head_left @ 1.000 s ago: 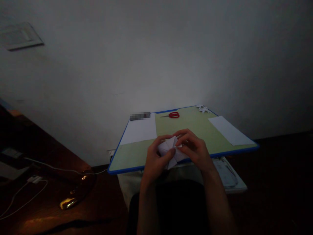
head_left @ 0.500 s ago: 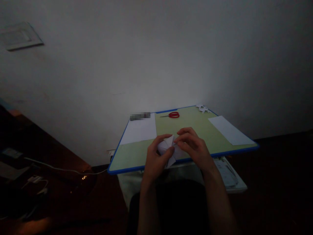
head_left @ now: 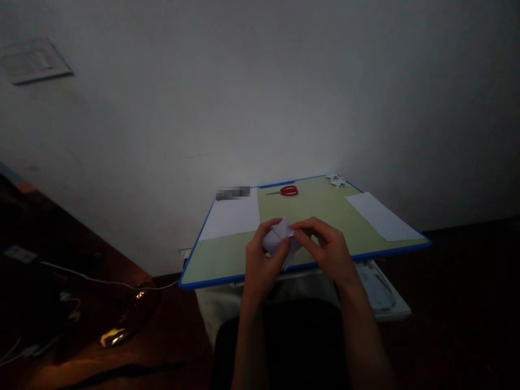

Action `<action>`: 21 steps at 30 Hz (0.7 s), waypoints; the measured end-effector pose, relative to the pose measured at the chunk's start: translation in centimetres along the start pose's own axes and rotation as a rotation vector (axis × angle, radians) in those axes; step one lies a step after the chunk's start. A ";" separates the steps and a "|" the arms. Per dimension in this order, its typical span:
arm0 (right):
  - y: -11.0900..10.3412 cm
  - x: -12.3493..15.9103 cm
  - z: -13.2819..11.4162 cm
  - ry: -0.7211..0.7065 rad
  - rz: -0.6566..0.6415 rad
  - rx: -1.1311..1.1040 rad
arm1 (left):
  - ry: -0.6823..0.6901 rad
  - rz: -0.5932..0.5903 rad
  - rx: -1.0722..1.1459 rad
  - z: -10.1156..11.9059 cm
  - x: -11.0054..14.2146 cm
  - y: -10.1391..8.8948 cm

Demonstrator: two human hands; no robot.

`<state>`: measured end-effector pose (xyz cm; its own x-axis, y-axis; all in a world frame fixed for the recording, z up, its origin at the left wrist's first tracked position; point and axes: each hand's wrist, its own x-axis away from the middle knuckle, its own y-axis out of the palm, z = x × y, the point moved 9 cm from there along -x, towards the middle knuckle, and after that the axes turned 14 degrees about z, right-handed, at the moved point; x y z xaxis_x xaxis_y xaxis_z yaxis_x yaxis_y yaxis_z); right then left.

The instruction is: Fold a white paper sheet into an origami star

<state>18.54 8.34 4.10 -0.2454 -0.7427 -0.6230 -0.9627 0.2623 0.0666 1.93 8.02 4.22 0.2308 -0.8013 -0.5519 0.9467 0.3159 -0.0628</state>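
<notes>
Both hands hold a white folded paper piece above the near edge of a green board with a blue rim. My left hand grips it from below and the left, thumb pressed on the paper. My right hand pinches its right side with curled fingers. Part of the paper is hidden behind the fingers.
On the board lie a white sheet at the left, another white sheet at the right, red-handled scissors at the far edge and small white folded pieces at the far right corner. A white wall stands behind. Cables trail at the dark left.
The paper has been pressed into a tighter, smaller shape between the hands. My right hand's fingers shifted slightly left and down over it. The board and its items stayed put.
</notes>
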 end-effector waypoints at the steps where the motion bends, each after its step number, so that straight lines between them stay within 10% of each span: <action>1: 0.0 0.0 0.0 -0.001 -0.002 0.000 | -0.010 -0.001 0.019 -0.1 0.0 0.0; 21: 0.3 0.2 -0.5 -0.004 -0.054 -0.055 | -0.236 0.050 0.173 -1.8 -0.1 -0.7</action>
<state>18.17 7.96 4.38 -0.1927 -0.7521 -0.6303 -0.9793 0.1875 0.0756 0.82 8.78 2.81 0.3047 -0.8895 -0.3404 0.9524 0.2830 0.1132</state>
